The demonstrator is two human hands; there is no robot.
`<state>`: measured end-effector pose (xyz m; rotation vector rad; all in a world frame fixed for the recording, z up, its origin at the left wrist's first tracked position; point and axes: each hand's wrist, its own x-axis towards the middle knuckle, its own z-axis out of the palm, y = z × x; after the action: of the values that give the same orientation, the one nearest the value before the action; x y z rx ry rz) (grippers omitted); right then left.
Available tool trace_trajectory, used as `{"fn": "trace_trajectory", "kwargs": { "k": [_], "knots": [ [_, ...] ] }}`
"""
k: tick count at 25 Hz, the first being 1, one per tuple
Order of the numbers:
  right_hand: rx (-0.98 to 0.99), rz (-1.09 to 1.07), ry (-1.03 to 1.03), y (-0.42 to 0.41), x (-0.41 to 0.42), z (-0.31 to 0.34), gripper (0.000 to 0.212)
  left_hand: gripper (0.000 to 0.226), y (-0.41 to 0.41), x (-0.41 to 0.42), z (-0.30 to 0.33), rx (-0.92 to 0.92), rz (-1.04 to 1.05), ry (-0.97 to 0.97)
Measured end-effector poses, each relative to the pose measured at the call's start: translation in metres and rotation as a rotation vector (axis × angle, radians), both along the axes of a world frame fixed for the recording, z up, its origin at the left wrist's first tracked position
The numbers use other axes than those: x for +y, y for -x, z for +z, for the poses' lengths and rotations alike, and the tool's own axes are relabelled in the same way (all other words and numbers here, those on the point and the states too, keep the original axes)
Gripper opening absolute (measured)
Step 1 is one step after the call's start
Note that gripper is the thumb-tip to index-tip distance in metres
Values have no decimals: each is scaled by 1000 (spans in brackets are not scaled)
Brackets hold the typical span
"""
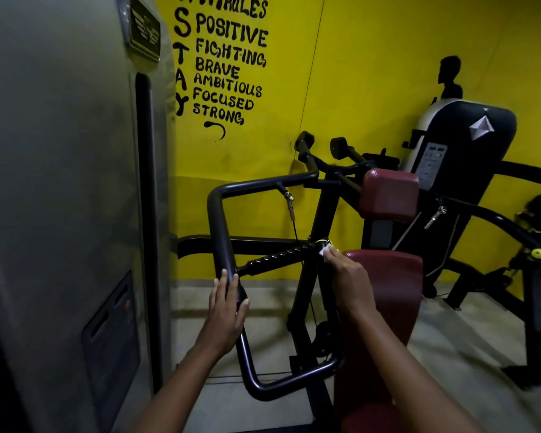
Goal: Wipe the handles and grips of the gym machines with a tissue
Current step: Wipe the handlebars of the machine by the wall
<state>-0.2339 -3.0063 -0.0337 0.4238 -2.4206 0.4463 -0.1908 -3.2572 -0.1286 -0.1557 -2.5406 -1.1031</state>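
This is a gym. A yellow wall (372,73) at the far side bears hand-painted black words (225,57): positive, fighting, brave, ambitious, focused, strong. Beside them is a painted black silhouette (449,77). Black steel exercise machines stand along it, with dark red pads (388,195), a ribbed grip (278,256) and a grey weight-stack shroud (60,182) near left.

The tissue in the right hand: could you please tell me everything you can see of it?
The tissue is small, white and crumpled, mostly hidden under the fingertips of the right hand, which pinches it. It is pressed against the inner end of the ribbed black grip, beside a yellow band on the bar, just in front of the red pad. Only a corner shows; its full shape cannot be told.
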Motion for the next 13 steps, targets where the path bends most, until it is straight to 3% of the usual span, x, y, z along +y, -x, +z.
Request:
{"fn": "trace_trajectory", "kwargs": {
  "k": [6,10,13],
  "knots": [
    [79,141,-171,-11,6,-4,58,58,5,3,-9,59,28,-71],
    [11,17,1,-5,5,-4,51,56,5,8,-5,57,51,-127],
    [51,92,-64,-6,1,-3,54,55,7,7,-5,53,49,-126]
  ]
}}
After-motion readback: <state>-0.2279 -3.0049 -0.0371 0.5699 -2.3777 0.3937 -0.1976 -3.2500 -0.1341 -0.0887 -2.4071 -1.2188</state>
